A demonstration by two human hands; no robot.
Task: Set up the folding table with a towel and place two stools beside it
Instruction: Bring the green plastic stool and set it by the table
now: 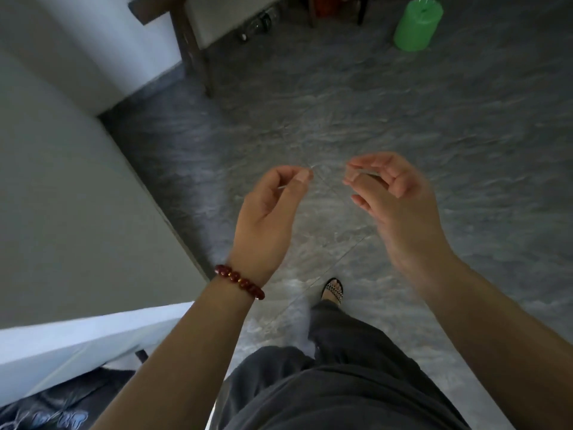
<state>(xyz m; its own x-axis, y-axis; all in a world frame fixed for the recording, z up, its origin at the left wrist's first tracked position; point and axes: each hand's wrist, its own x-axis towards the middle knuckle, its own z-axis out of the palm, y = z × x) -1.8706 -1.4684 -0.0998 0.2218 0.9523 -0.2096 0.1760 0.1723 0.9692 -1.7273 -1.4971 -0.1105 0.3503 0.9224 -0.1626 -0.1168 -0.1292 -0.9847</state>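
Both my hands are raised in front of me over the grey floor. My left hand (273, 206), with a red bead bracelet on its wrist, pinches one end of a thin pale strand (310, 170) between thumb and forefinger. My right hand (390, 193) pinches another thin pale bit of it at the fingertips. The strand is too fine to tell what it is. A green plastic stool (418, 24) stands on the floor far off at the upper right. No folding table or towel can be made out.
Dark wooden furniture legs (193, 51) stand at the top by a white wall (62, 150). A white slab (77, 339) and dark patterned cloth (59, 408) lie at the lower left. My sandalled foot (334, 290) steps on the grey marbled floor (434, 125).
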